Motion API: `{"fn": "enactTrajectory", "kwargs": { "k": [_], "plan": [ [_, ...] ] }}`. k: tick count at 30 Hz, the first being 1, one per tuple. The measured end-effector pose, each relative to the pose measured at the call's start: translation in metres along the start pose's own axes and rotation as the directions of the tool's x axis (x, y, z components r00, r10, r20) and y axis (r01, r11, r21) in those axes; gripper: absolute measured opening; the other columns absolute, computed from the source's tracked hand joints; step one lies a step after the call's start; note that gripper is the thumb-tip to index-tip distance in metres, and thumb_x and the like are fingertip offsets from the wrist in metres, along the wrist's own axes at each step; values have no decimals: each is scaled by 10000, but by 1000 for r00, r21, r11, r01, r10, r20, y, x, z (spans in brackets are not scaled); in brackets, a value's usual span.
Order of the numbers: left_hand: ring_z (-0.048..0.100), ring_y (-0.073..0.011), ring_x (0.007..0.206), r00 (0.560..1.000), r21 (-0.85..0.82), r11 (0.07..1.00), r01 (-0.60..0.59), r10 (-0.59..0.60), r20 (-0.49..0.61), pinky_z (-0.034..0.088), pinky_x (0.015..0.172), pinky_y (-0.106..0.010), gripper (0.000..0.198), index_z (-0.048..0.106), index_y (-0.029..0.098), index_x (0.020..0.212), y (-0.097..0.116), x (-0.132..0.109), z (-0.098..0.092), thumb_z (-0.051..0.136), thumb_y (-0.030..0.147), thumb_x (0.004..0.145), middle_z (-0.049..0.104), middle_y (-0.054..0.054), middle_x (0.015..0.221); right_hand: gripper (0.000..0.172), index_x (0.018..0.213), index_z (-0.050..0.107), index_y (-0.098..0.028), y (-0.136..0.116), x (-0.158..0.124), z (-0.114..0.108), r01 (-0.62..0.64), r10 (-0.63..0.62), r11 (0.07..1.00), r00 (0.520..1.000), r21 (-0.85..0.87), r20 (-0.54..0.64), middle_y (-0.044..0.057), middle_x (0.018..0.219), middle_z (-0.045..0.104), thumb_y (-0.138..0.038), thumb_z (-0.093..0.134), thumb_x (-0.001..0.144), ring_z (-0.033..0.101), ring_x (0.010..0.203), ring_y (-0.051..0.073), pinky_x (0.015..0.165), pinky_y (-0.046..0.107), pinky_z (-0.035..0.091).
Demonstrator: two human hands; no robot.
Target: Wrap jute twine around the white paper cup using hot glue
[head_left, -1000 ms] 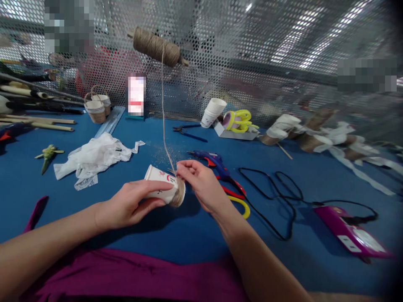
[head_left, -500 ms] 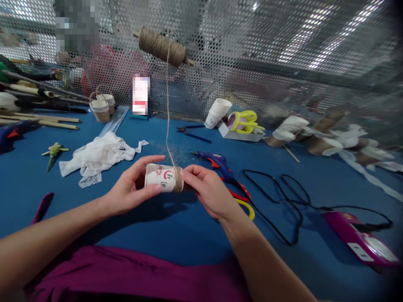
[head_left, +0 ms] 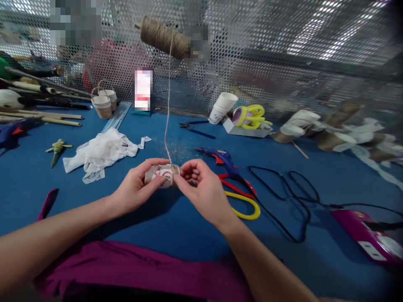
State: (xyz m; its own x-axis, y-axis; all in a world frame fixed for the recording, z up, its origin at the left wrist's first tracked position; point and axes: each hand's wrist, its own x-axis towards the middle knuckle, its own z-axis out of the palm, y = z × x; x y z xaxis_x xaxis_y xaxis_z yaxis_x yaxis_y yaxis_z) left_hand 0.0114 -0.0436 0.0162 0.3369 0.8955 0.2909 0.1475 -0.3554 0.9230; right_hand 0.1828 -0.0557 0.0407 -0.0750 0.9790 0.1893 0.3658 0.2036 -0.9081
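Observation:
My left hand (head_left: 135, 188) grips a white paper cup (head_left: 159, 174) with red print, held on its side above the blue table (head_left: 189, 235). My right hand (head_left: 201, 186) pinches the cup's base end, where brown twine is wound around it. A strand of twine (head_left: 168, 105) runs straight up from the cup to a twine spool (head_left: 163, 37) hung on the perforated metal screen.
A blue glue gun (head_left: 222, 158) and red and yellow scissors (head_left: 242, 197) lie right of my hands, then black cable (head_left: 289, 197) and a magenta device (head_left: 368, 237). White plastic wrap (head_left: 100, 151), small twine baskets (head_left: 102, 102), stacked cups (head_left: 223, 107) and pliers (head_left: 195, 128) lie farther back.
The cup has turned in my hands and moved slightly up and away. My left fingers shifted around it and my right hand went from pulling the strand to pinching the wound end.

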Motion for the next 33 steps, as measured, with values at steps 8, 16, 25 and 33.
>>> {"fn": "enactTrajectory", "kwargs": {
  "k": [8, 16, 25, 33],
  "plan": [
    [622, -132, 709, 1000, 61, 998, 11, -11, 3, 524, 629, -227, 323, 551, 139, 1129, -2, 0, 2, 541, 268, 833, 661, -69, 920, 158, 751, 458, -202, 0, -2, 4, 17, -19, 997, 1000, -81, -24, -24, 640, 540, -222, 609, 706, 527, 572, 108, 545, 261, 464],
    [611, -126, 719, 1000, 132, 991, -24, 22, 15, 515, 654, -234, 322, 550, 142, 1142, -2, -1, 1, 531, 251, 840, 649, -74, 941, 150, 742, 457, -202, -1, -2, 5, -4, 2, 996, 1000, -91, -27, -26, 628, 527, -218, 601, 701, 517, 560, 110, 535, 270, 456],
    [601, -110, 695, 998, 8, 998, 55, -55, -4, 494, 625, -200, 315, 561, 136, 1113, 1, 2, 1, 554, 259, 823, 661, -60, 924, 152, 764, 472, -198, 1, 0, 1, -43, 43, 999, 999, 29, 29, -23, 654, 528, -272, 601, 727, 534, 588, 111, 552, 269, 470],
    [611, -116, 687, 969, -273, 931, 241, -244, 23, 501, 640, -214, 346, 567, 114, 1078, 0, 7, 1, 603, 275, 774, 660, -56, 868, 151, 854, 573, -172, 4, 2, -3, -47, 50, 997, 998, 64, -47, 23, 753, 603, -300, 500, 822, 563, 627, 115, 569, 266, 480]
  ]
}}
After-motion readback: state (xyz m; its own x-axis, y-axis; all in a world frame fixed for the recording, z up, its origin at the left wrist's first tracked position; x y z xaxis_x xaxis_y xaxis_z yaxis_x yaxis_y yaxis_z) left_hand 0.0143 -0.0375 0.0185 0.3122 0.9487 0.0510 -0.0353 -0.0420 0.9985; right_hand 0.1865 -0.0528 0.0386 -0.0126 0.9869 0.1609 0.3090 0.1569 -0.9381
